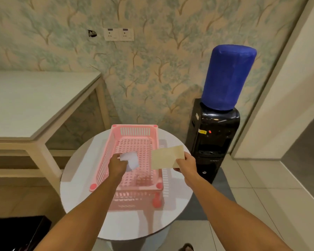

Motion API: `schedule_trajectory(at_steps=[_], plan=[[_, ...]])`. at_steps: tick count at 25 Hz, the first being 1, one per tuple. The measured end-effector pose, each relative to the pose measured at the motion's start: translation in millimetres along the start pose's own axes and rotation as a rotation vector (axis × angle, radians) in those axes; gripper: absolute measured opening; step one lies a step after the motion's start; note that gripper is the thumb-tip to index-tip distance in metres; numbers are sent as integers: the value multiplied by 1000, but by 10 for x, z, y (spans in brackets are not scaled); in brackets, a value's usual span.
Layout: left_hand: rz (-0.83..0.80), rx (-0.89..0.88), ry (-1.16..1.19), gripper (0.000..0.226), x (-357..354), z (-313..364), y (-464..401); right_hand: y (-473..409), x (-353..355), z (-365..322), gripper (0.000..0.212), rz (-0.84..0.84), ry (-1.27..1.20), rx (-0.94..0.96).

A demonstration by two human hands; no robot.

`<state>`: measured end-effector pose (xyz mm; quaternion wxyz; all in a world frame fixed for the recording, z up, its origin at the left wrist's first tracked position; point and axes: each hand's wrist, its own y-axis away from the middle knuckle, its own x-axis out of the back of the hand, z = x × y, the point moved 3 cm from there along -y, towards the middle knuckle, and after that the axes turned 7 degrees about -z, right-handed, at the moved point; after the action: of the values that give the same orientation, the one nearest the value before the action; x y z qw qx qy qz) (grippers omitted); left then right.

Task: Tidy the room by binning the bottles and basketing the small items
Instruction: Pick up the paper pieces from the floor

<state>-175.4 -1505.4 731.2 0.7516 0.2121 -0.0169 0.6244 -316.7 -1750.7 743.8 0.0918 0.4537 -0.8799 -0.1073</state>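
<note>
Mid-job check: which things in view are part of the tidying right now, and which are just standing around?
In the job:
- pink basket on the round white table
- white item held by the left hand over the basket
- beige card pinched by the right hand

Just there:
- water dispenser
- long side table
- wall sockets

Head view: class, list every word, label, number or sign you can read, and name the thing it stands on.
No text can be read.
Water dispenser: a yellow sticker and a white sticker, both too small to read.
Wall sockets: dark markings, blurred.
Beige card in the right hand: no print shows.
</note>
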Motion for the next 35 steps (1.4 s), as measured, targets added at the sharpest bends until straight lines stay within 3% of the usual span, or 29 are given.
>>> schedule_trajectory(at_steps=[7,12,17,24,26,29,35], plan=[[196,100,-77,49,19,462,-721,-1304,-515,-252,35,-101,8,-100],[245,93,-190,26,-121,502,-1127,-1913,-825,-357,39,-175,120,-146],[207,142,-187,32,-237,428,-1560,-2168,-1155,-275,45,-272,152,-225],[118,68,-381,25,-329,292,-2239,-2415,-1485,-172,47,-351,246,-323],[42,52,-433,41,-369,247,-2349,-2442,-1561,-159,51,-341,306,-343],[22,38,-463,37,-399,163,-2455,-2470,-1643,-156,63,-294,382,-375],[31,90,-462,38,-401,184,-2507,-2425,-1732,-139,62,-156,379,-380]])
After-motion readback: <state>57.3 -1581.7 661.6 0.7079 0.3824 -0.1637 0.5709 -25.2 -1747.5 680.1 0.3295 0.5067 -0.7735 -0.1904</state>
